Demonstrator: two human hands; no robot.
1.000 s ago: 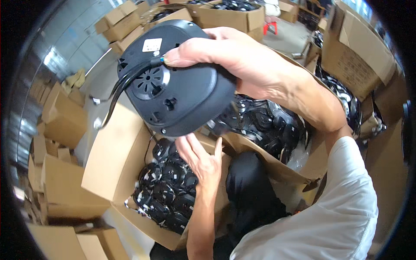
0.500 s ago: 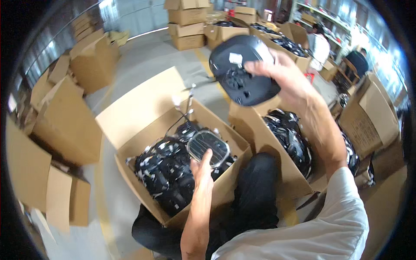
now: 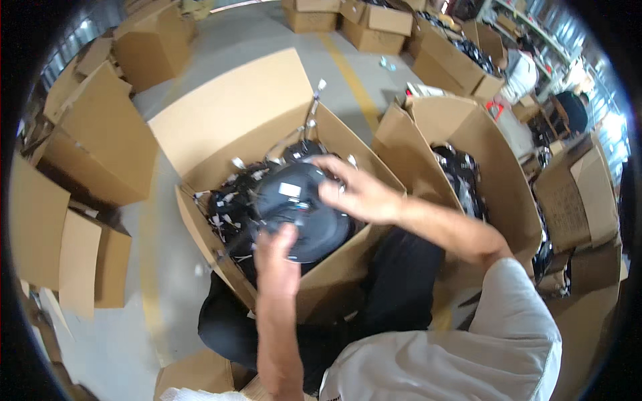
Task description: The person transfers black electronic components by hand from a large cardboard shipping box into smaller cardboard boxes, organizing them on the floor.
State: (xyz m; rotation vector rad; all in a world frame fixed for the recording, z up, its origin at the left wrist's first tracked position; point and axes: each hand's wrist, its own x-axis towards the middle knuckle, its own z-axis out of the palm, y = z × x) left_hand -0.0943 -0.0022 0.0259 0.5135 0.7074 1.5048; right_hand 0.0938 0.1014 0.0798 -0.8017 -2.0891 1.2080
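A black rounded plastic housing (image 3: 314, 230) with a white label is held over the open cardboard box (image 3: 234, 137) in front of me. My left hand (image 3: 277, 260) grips its near left edge, thumb on top. My right hand (image 3: 358, 194), somewhat blurred, is closed on its far right side. The underside of the housing faces down out of sight. Beneath it, the box holds a heap of black parts (image 3: 231, 207) with wires and white connectors.
A second open box (image 3: 428, 170) with black parts stands to the right. More cardboard boxes (image 3: 100, 154) line the left, and others (image 3: 374, 30) stand at the back. Two people (image 3: 518, 77) are at the far right near shelves. Yellow lines (image 3: 351, 73) mark the grey floor.
My right hand has brought the black housing down and left to my left hand, over the box. The clear-faced rectangular piece in my left hand is no longer visible.
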